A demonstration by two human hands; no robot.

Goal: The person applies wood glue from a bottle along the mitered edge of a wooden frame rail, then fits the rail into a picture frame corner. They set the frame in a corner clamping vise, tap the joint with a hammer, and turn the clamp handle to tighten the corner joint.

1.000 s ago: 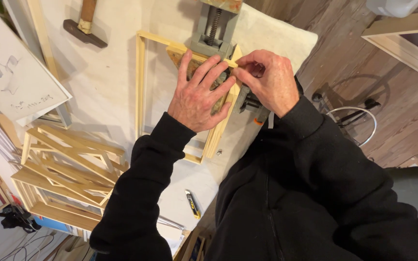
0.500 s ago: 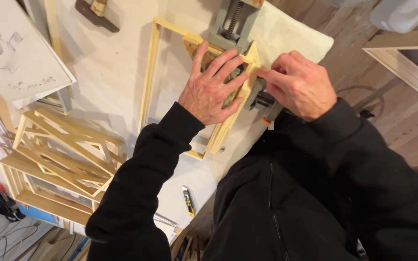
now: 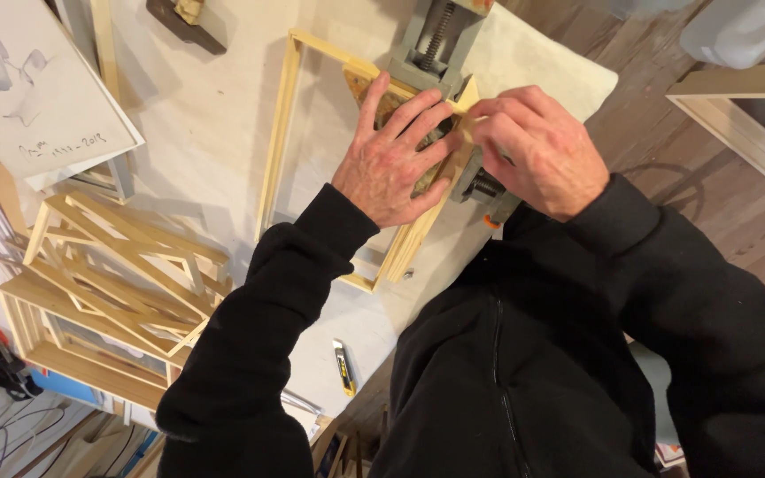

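**Operator:** I start with the largest item. A white worktable [image 3: 214,133] fills the upper left of the head view. A stack of bare wooden frames [image 3: 108,274] sits at its left edge, and a sheet with a drawing [image 3: 28,80] lies above the stack.

**Checker:** Where is the workpiece?

**Operator:** The pale wooden frame [image 3: 278,142] lies flat on the table, near its right edge. Its upper right corner is seated in a grey corner clamp [image 3: 431,44] with an exposed screw.

**Checker:** Report the hands.

**Operator:** I see the left hand [image 3: 391,159] laid flat, fingers spread wide, pressing down on that clamped corner. It grips nothing. The right hand [image 3: 537,146] is just beside it, touching the same corner from the right. Its fingers are curled inward and pinched at the frame's edge. I cannot tell whether it has hold of a separate small item, because the fingers cover that spot.

**Checker:** Smaller items?

**Operator:** A mallet head [image 3: 186,19] lies at the top edge. A yellow-and-black utility knife [image 3: 342,367] lies at the table's lower edge, well apart from both hands.
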